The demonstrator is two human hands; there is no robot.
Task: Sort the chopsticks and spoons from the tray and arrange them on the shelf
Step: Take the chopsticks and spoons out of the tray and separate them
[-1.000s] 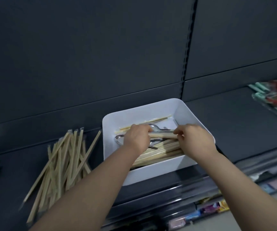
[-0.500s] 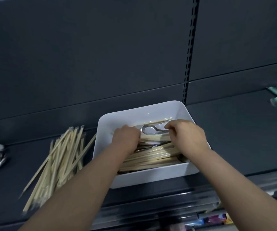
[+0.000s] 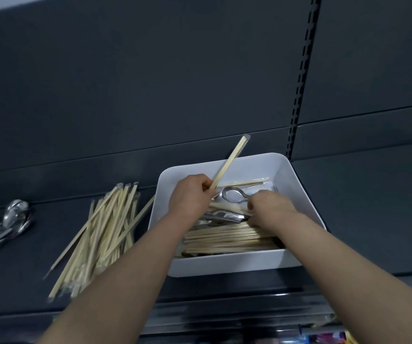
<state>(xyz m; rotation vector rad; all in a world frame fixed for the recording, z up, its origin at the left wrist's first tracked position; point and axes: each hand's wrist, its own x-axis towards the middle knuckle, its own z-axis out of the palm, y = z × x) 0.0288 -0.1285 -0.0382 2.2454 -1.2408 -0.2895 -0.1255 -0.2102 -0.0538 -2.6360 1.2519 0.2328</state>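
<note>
Forearms converge toward 12 o'clock. Left hand point(image 3: 190, 197) grips a chopstick point(image 3: 229, 162) angled to 1 o'clock; right hand point(image 3: 272, 207), at its 3 o'clock, curls knuckles-up, grip unclear.

Dark grey back panels point(image 3: 150, 83) fill the far side, slotted upright point(image 3: 301, 78) running down at right, matching shelf point(image 3: 361, 207) beneath; colourful packets point(image 3: 329, 337) low, near right.

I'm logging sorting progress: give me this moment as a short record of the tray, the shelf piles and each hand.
tray: white tray on the shelf, holding tray chopsticks and a spoon
left hand: left hand grips one wrapped chopstick, tilted above the tray
right hand: right hand in the tray, fingers at the chopsticks; grip unclear
chopstick pile: chopstick pile left of the tray
spoon pile: spoon pile far left
</note>
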